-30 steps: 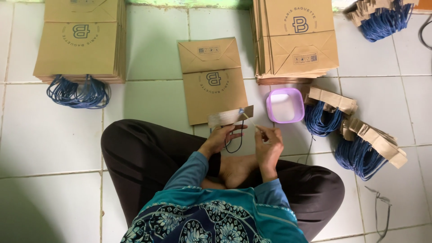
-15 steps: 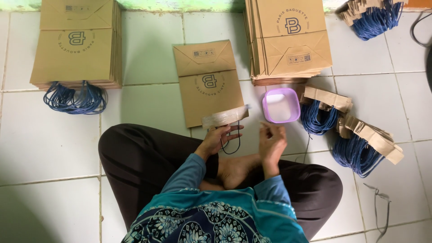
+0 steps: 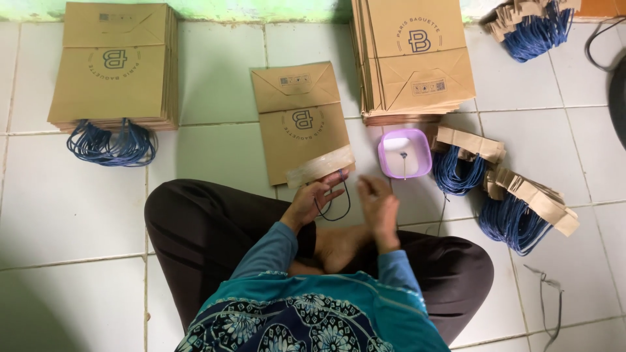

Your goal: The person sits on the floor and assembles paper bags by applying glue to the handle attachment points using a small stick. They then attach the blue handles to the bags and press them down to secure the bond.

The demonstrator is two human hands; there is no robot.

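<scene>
While left hand [image 3: 312, 201] holds it, tan handle strip [image 3: 319, 167], blue cord loop [image 3: 334, 203]

brown paper bag [image 3: 301, 120], lilac tub [image 3: 405, 153] (white inside); blue cords [image 3: 454, 175]

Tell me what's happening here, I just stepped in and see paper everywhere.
A person sits cross-legged on the tiled floor. The left hand holds a paper strip with a blue cord loop over a flat brown paper bag. The right hand hovers empty near a small purple tub. Bag stacks and bundled cord handles lie around.
</scene>
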